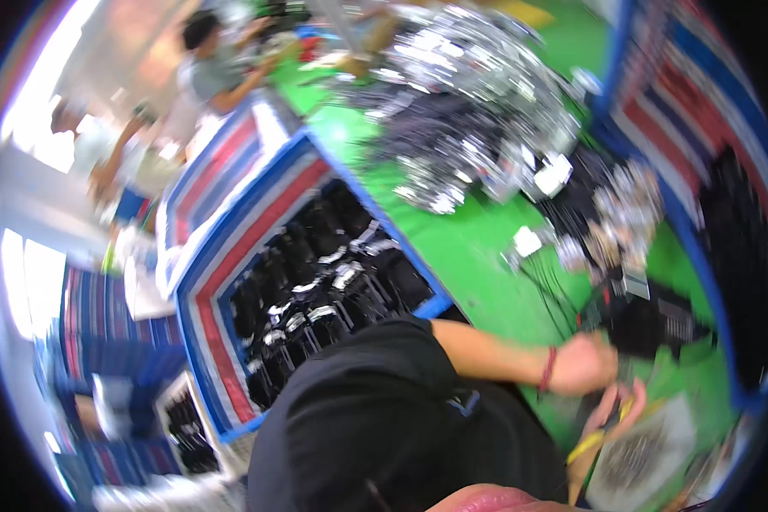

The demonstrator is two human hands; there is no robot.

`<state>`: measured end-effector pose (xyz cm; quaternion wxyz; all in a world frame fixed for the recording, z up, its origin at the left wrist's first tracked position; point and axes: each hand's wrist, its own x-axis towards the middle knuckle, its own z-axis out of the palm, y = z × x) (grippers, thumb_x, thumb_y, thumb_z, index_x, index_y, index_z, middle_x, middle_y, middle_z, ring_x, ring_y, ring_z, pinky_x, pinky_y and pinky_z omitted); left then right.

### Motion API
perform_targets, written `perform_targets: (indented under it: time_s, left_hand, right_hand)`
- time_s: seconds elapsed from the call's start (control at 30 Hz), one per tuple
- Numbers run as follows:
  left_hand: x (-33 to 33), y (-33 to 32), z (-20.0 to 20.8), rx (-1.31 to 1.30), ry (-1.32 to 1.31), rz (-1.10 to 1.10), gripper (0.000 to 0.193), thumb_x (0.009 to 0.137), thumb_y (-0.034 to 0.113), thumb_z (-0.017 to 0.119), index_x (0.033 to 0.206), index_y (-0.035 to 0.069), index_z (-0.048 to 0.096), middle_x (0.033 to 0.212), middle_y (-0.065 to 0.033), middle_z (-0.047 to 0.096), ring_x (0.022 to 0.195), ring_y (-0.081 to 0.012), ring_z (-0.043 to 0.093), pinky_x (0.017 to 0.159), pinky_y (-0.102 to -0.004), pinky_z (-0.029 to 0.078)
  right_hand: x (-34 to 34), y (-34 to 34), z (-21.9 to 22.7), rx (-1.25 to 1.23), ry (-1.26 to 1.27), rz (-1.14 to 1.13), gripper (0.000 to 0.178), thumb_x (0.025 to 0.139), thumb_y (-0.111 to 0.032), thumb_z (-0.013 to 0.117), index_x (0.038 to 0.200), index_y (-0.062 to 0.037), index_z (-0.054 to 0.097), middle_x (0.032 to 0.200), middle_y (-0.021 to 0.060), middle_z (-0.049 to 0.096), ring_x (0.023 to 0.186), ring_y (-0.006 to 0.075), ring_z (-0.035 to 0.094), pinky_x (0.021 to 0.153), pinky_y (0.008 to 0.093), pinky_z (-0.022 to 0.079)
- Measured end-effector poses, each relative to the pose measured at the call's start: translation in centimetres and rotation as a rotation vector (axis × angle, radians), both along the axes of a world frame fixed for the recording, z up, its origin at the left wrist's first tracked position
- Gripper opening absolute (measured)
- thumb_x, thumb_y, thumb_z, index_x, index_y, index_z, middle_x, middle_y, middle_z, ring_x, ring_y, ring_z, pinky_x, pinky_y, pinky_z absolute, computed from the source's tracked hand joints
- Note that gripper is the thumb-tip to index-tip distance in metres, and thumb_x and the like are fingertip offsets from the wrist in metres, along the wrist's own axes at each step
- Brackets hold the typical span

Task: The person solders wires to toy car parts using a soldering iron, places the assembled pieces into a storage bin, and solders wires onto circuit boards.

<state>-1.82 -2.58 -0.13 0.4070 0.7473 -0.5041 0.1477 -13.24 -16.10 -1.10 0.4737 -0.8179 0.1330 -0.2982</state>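
Note:
The picture is smeared by motion. My left hand [584,363], a red bracelet at its wrist, is closed above the green tabletop [478,256] at the right. What its fingers hold, if anything, is hidden. Just below it, my right hand [610,420] has curled fingers around a yellow thing [586,445], perhaps a tool handle; its kind is too blurred to tell. Beyond the hands sits a black boxy device [653,320]. Closest to my right hand on the near side is a pale tray [674,427] with small grey pieces in it.
Left of me stands a blue-edged striped bin [218,354] packed with black items. A heap of plastic-wrapped goods [495,94] and several cabled white plugs [529,241] cover the far tabletop. Another striped bin [678,128] borders the right. People [218,72] work at the far left.

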Motion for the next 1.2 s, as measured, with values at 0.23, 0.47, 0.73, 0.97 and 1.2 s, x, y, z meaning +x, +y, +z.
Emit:
perform_targets:
  time_s: [0.23,0.47,0.73,0.97,1.2]
  left_hand:
    - [1.4,0.7,0.8,0.023,0.167,-0.019,0.008,0.074,0.008,0.072,0.078,0.010,0.066,0.075,-0.0063,0.061,0.067,-0.0273,0.060,0.062,-0.0395,0.046]
    - [0.1,-0.3,0.7,0.080,0.233,-0.084,0.009,0.076,0.010,0.074,0.078,0.009,0.065,0.073,-0.0038,0.063,0.068,-0.0238,0.062,0.064,-0.0355,0.045]
    - [0.2,-0.2,0.0,0.106,0.232,-0.038,0.008,0.077,0.009,0.073,0.079,0.009,0.065,0.074,-0.0038,0.064,0.070,-0.0241,0.063,0.064,-0.0357,0.046]
    - [1.3,-1.0,2.0,0.132,0.184,-0.083,0.007,0.080,0.010,0.069,0.077,0.008,0.064,0.072,-0.0068,0.061,0.069,-0.0276,0.060,0.064,-0.0390,0.044]
    - [1.3,1.3,-0.1,0.122,0.153,-0.070,0.010,0.081,0.013,0.068,0.076,0.006,0.064,0.076,-0.0131,0.062,0.069,-0.0320,0.060,0.064,-0.0430,0.046]
  right_hand:
    - [1.7,1.2,0.5,0.164,-0.041,-0.027,0.036,0.083,-0.002,0.073,0.116,-0.0040,0.057,0.086,0.0057,0.067,0.076,0.0122,0.063,0.071,0.0262,0.052]
    - [-1.0,0.1,-0.7,0.260,-0.144,-0.041,0.038,0.085,0.007,0.068,0.117,-0.0016,0.050,0.090,0.0117,0.069,0.079,0.0125,0.065,0.069,0.0244,0.053]
    - [-0.6,0.3,-1.3,0.192,-0.118,0.037,0.038,0.087,0.007,0.065,0.119,-0.0012,0.044,0.094,0.0174,0.069,0.086,0.0194,0.068,0.078,0.0276,0.052]
    - [0.4,-0.7,0.4,0.170,-0.166,0.049,0.039,0.086,0.007,0.065,0.119,-0.0019,0.046,0.090,0.0142,0.069,0.083,0.0187,0.068,0.075,0.0292,0.053]
    - [1.3,1.8,-3.2,0.434,-0.249,-0.084,0.029,0.083,0.002,0.072,0.108,-0.0043,0.061,0.088,0.0014,0.061,0.077,0.0089,0.059,0.068,0.0261,0.051]
